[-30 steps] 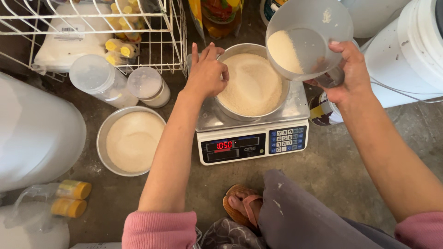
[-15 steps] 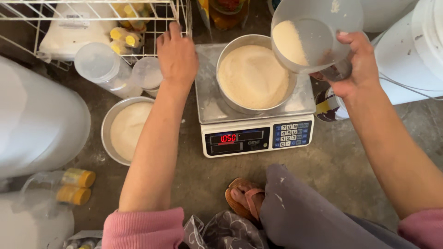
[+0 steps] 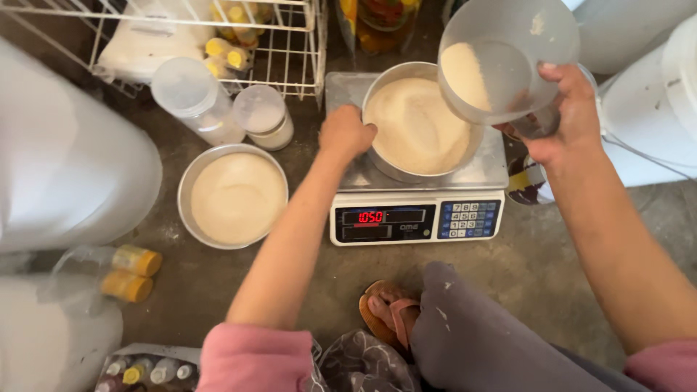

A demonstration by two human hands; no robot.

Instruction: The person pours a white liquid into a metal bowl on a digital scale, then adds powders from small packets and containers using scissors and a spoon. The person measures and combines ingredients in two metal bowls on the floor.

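wire rack (image 3: 181,43) cropped, white sacks (image 3: 65,167) cropped

A second round metal pan (image 3: 234,196) of pale powder sits on the concrete floor (image 3: 312,268), just left of the scale. Behind it stand two lidded clear plastic containers (image 3: 218,105), touching a white wire rack (image 3: 290,43) with yellow-capped bottles inside. Two more yellow-capped bottles (image 3: 131,272) lie at far left. Big white sacks (image 3: 65,174) crowd the left edge.

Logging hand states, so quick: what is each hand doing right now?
Left hand: closed on the rim of the metal bowl on the scale.
Right hand: closed, holding a tilted plastic container of white powder.
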